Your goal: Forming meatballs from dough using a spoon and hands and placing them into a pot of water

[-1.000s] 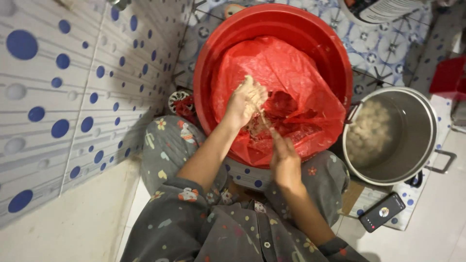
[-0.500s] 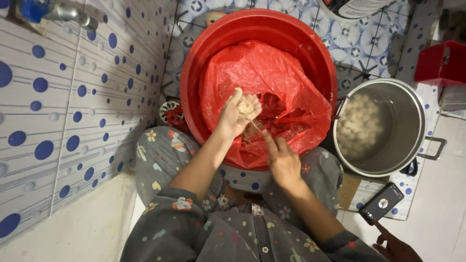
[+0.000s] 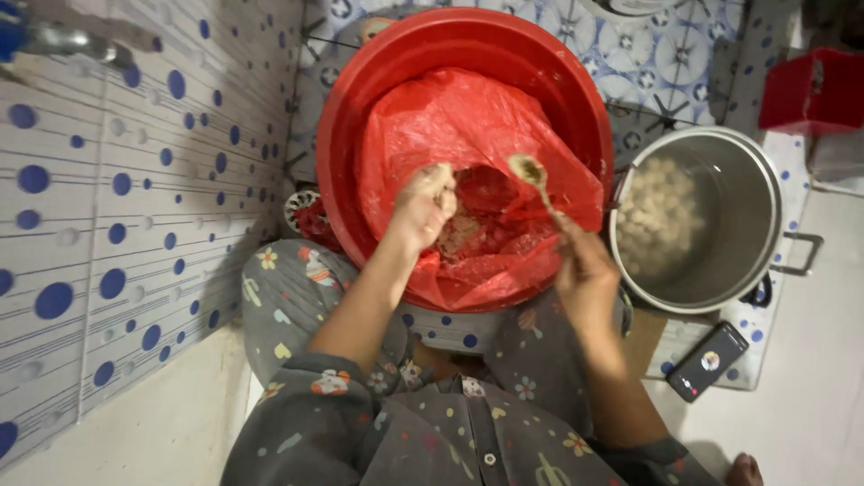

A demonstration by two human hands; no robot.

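A big red basin lined with a red plastic bag sits in front of my knees, with pale minced paste inside the bag. My left hand is closed around a lump of that paste over the bag. My right hand grips a spoon, its bowl raised and coated with paste. To the right stands a steel pot holding water and several pale balls.
A tiled wall with blue dots runs along the left, a tap at its top. A phone lies on the floor mat by the pot. A red box stands at the far right. A floor drain is beside the basin.
The spoon has lifted out of the paste and now points up. My left hand stays over the bag squeezing paste. The view has shifted a little to the left.
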